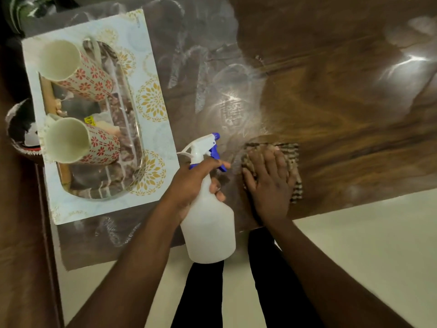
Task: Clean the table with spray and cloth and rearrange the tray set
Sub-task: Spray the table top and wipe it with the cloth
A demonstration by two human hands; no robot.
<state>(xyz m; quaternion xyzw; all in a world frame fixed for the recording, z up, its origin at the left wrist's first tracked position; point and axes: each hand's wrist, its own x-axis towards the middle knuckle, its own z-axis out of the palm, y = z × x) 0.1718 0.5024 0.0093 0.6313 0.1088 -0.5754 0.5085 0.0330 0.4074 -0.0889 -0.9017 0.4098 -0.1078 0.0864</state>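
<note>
My left hand [189, 183] grips a white spray bottle [209, 223] with a blue trigger, held over the table's near edge, nozzle pointing away from me. My right hand [269, 183] lies flat, fingers spread, pressing a striped brown cloth [295, 183] onto the glossy wooden table [343, 102]. At the left sits a pale patterned box or mat [151, 91] carrying a shiny tray [123, 143]. Two cream cups with red flower patterns, the far cup [71, 67] and the near cup [75, 143], stand on the tray.
A dark bowl [21, 129] sits left of the tray set, partly beyond the table's edge. Wet smears and glare cover the table's middle [224, 91]. Pale floor [366, 245] lies below the near edge, with my dark trouser legs [272, 292] visible.
</note>
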